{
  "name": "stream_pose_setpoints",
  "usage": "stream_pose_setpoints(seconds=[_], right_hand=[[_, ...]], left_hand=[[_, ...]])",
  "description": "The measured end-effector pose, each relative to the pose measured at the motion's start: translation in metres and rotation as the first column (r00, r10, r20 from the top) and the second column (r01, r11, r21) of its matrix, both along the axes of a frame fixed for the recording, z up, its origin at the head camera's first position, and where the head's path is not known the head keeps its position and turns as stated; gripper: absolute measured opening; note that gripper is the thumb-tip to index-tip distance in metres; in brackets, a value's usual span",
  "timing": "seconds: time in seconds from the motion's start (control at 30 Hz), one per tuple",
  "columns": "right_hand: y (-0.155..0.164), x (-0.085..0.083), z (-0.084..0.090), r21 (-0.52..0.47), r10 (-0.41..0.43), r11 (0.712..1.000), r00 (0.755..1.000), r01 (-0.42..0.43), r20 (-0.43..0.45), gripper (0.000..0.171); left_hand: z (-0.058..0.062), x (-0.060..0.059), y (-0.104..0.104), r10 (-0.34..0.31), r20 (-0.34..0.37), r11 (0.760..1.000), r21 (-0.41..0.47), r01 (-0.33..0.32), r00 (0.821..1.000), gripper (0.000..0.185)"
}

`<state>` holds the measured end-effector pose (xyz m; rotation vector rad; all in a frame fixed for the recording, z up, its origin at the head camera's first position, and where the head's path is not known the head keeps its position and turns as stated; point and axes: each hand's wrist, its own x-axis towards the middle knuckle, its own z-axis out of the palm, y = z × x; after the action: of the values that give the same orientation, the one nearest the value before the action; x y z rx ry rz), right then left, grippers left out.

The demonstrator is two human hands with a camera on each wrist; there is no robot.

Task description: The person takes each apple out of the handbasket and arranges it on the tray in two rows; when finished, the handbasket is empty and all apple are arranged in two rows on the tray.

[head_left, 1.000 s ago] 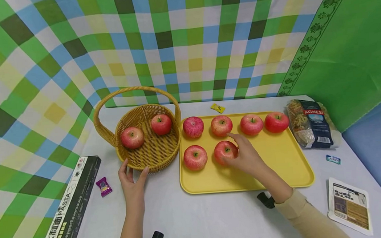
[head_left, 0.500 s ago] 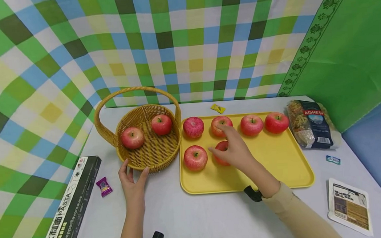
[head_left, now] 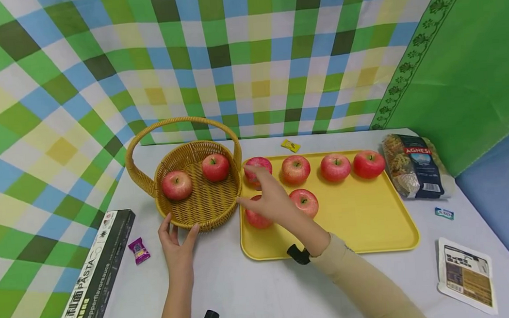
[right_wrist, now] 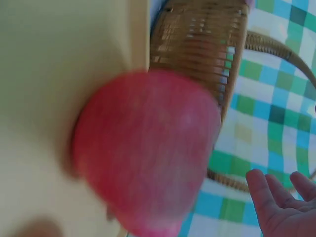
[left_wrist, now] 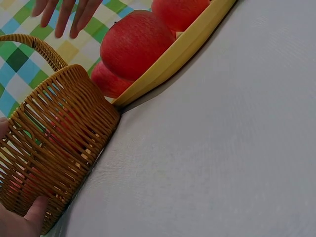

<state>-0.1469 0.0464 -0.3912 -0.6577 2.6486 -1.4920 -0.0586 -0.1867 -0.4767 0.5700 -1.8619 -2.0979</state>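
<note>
My left hand [head_left: 178, 253] grips the near side of a wicker basket [head_left: 211, 200], its thumb [left_wrist: 35, 213] on the woven wall. Inside the basket lie two red apples, one at the left [head_left: 177, 185] and one at the back right [head_left: 215, 167]. My right hand [head_left: 272, 197] is spread over the left end of a yellow tray [head_left: 350, 221], holding nothing. Below it, partly hidden, sits the front-left apple [head_left: 257, 220]; a large apple [right_wrist: 148, 143] fills the right wrist view. Another front-row apple [head_left: 304, 202] stands beside the right forearm.
Several apples line the tray's back edge, the rightmost [head_left: 369, 164] near a pasta bag [head_left: 416, 166]. A black-and-white pasta box [head_left: 93, 280] and a purple wrapped sweet [head_left: 139, 250] lie left. A yellow sweet [head_left: 290, 145] lies behind the tray, a flat food pouch [head_left: 466, 275] at right.
My right hand has left the second front-row apple and moved left, over the front-left apple. That second apple stays on the tray, slightly turned. The left hand stays at the basket.
</note>
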Motion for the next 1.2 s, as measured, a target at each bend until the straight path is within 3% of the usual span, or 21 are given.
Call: stream_pose_setpoints(seconds=[0.43, 0.7, 1.2], right_hand=[[-0.073, -0.011, -0.014, 0.048, 0.095, 0.994, 0.995, -0.095, 0.018, 0.075], [-0.107, -0.024, -0.024, 0.092, 0.131, 0.986, 0.987, -0.14, 0.097, 0.085], [-0.145, -0.049, -0.038, 0.048, 0.109, 0.992, 0.986, -0.116, 0.13, 0.075]], left_hand=[[0.002, 0.002, 0.001, 0.002, -0.01, 1.0, 0.001, -0.002, 1.0, 0.078], [-0.001, 0.001, 0.0, 0.003, -0.001, 1.0, -0.014, -0.003, 1.0, 0.075], [0.001, -0.002, 0.001, 0.013, 0.02, 1.0, 0.009, -0.014, 1.0, 0.074]])
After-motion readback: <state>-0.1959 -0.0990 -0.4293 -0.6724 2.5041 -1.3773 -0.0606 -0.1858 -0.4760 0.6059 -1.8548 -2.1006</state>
